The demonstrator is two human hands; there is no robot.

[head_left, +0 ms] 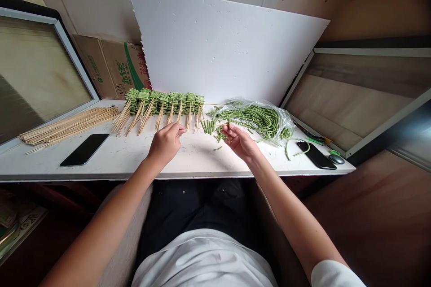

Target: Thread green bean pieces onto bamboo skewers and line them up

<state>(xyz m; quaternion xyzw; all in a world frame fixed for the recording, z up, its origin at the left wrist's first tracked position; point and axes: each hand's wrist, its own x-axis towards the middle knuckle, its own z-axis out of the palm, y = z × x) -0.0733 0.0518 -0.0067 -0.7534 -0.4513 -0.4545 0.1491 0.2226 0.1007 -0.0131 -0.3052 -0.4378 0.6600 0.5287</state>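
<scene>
My left hand [166, 141] pinches the blunt end of a thin bamboo skewer [192, 128] that runs to the right above the white table [134, 161]. A few short green bean pieces [208, 126] are threaded on that skewer. My right hand [238, 140] is closed at the skewer's other end, fingers around a small bean piece near the tip. Several cut bean bits [219, 136] lie on the table between my hands. Behind them a row of finished bean skewers [161, 105] is laid side by side.
A pile of bare bamboo sticks [69, 126] lies at the left, with a black phone [85, 149] in front. Long green beans in a clear plastic bag [259, 119] sit at the right, beside another phone [316, 154]. A white foam board [229, 49] and cardboard box [111, 67] lean behind.
</scene>
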